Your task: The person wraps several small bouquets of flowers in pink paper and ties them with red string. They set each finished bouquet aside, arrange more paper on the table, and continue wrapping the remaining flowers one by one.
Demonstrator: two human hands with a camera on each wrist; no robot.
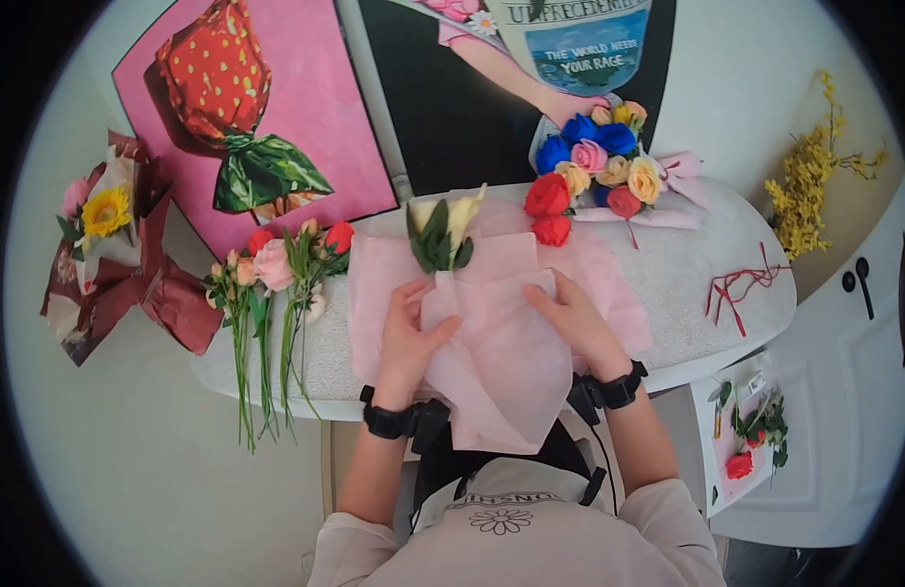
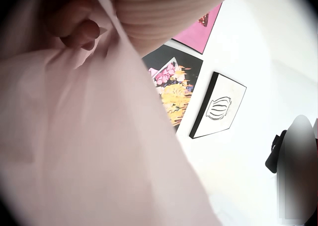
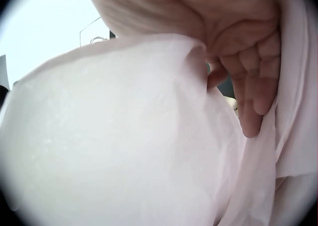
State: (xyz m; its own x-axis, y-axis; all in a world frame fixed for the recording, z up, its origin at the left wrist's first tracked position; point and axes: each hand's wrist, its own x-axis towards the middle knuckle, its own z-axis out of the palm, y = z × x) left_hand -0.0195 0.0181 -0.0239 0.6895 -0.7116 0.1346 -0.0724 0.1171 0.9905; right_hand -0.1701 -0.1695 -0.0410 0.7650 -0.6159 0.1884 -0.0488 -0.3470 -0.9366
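Translucent pink wrapping paper (image 1: 497,362) is folded in front of the person, its lower point hanging past the table edge. White flowers with dark green leaves (image 1: 436,235) stick out of its top. The left hand (image 1: 413,338) grips the paper's left side, thumb in front; the left wrist view shows its fingertips (image 2: 82,34) beside a fold. With thumb and fingers, the right hand (image 1: 575,318) pinches the upper right edge. In the right wrist view, that hand (image 3: 243,47) has long fingers against the paper (image 3: 124,126), which partly hides the thumb.
Loose stemmed flowers (image 1: 273,264) lie left on the white table (image 1: 668,249). A colourful bouquet (image 1: 609,157) is at the back, red cords (image 1: 736,289) at the right. A wrapped bouquet (image 1: 110,220) stands far left, yellow blossoms (image 1: 805,186) far right. Pictures (image 1: 306,108) lean behind.
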